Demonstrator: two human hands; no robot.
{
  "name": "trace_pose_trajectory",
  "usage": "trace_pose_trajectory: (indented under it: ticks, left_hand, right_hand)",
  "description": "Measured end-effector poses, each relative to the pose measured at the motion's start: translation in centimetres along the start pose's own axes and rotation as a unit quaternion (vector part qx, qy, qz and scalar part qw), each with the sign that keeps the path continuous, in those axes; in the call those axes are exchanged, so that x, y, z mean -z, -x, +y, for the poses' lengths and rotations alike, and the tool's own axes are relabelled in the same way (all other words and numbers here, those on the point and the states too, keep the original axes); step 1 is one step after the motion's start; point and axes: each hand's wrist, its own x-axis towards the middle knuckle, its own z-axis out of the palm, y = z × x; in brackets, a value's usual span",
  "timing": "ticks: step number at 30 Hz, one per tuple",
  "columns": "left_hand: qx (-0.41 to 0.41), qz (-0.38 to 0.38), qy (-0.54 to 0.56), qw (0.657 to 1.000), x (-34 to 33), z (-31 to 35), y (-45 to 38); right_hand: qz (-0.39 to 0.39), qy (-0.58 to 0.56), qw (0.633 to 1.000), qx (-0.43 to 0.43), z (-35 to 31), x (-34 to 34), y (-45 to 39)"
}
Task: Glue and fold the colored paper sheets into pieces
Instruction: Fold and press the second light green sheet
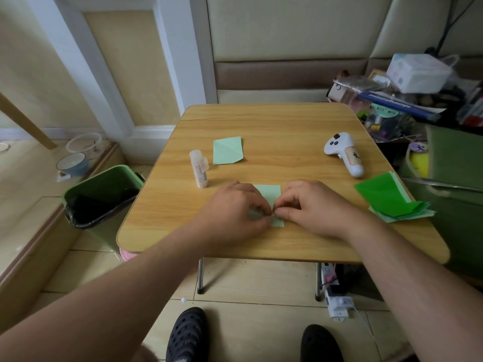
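A wooden counter [274, 131] fills the middle. A green bin [104, 194] stands at its 9 o'clock. A stack of green sheets [386, 197] lies at 3 o'clock. The left hand [232, 210] and right hand [316, 207] meet near 6 o'clock, fingers [281, 212] pinching a pale green sheet [269, 194]. A folded piece [227, 150], controller [345, 152] and glue stick [200, 168] lie farther back.
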Motion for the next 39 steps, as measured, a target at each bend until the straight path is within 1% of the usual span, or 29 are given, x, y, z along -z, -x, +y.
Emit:
trace_pose_trajectory:
  ticks: [4,7,10,13,15,16,18,22,24,25,26,27,28,29,30,31,32,33,34,36,39]
  left_hand:
    - [0.013,0.019,0.017,1.0,-0.1,0.2,-0.2]
    - [0.017,0.034,0.021,0.999,-0.2,0.3,-0.1]
    - [0.019,0.031,0.029,0.999,-0.1,0.4,0.0]
    - [0.044,0.023,0.038,0.998,0.3,0.3,0.2]
    - [0.053,0.037,0.059,0.996,0.7,0.1,0.4]
    - [0.061,0.063,0.077,0.993,1.1,0.0,0.5]
    - [0.081,0.144,0.106,0.981,2.5,0.1,0.6]
    - [0.104,0.318,0.108,0.936,6.5,-0.4,0.9]
    - [0.162,0.357,0.129,0.911,7.9,-1.7,1.2]
    - [0.209,0.358,0.151,0.897,8.4,-2.5,1.3]
    - [0.262,0.343,0.184,0.883,8.7,-3.3,1.3]
    - [0.313,0.31,0.225,0.869,8.8,-4.0,1.4]
    - [0.355,0.26,0.263,0.859,8.8,-4.7,1.6]
    - [0.382,0.201,0.288,0.855,8.6,-5.3,1.8]
    - [0.393,0.139,0.292,0.861,8.4,-5.9,2.0]
    - [0.39,0.083,0.275,0.875,8.1,-6.2,2.3]
    - [0.38,0.043,0.242,0.892,7.7,-6.4,2.5]
    - [0.372,0.02,0.203,0.906,7.2,-6.4,2.6]
    - [0.368,0.018,0.169,0.914,6.8,-6.4,2.5]
    - [0.365,0.039,0.121,0.922,6.3,-6.3,2.1]
    - [0.358,0.059,0.077,0.929,6.0,-6.2,1.8]
  right_hand:
    - [-0.017,-0.023,1.0,-0.006,-0.1,0.2,0.1]
    - [0.007,-0.018,1.0,0.001,-0.1,-0.1,-0.2]
    - [0.026,-0.013,1.0,-0.011,0.0,-0.7,-0.5]
    - [0.04,-0.006,0.999,-0.023,-0.1,-1.3,-0.8]
    - [0.05,-0.006,0.998,-0.035,-0.2,-1.5,-0.9]
    - [0.055,-0.008,0.998,-0.041,-0.3,-1.5,-1.0]
    - [0.063,-0.009,0.997,-0.049,-0.4,-1.5,-0.9]
    - [0.086,-0.012,0.994,-0.062,-0.6,-1.6,-0.7]
    - [0.102,-0.01,0.992,-0.071,-0.7,-1.7,-0.8]
    - [0.107,-0.013,0.991,-0.078,-0.8,-1.7,-0.8]
    - [0.109,-0.016,0.99,-0.085,-0.8,-1.8,-0.7]
    - [0.11,-0.018,0.989,-0.093,-0.9,-1.8,-0.7]
    - [0.112,-0.02,0.988,-0.101,-0.9,-1.7,-0.7]
    - [0.115,-0.02,0.987,-0.107,-1.0,-1.6,-0.6]
    - [0.117,-0.019,0.987,-0.111,-1.1,-1.6,-0.6]
    - [0.118,-0.017,0.986,-0.115,-1.2,-1.6,-0.6]
    - [0.116,-0.017,0.986,-0.118,-1.3,-1.6,-0.7]
    - [0.114,-0.019,0.986,-0.121,-1.4,-1.6,-0.7]
    - [0.111,-0.021,0.986,-0.124,-1.4,-1.6,-0.7]
    - [0.108,-0.027,0.986,-0.126,-1.4,-1.6,-0.7]
    - [0.105,-0.036,0.985,-0.129,-1.4,-1.4,-0.6]
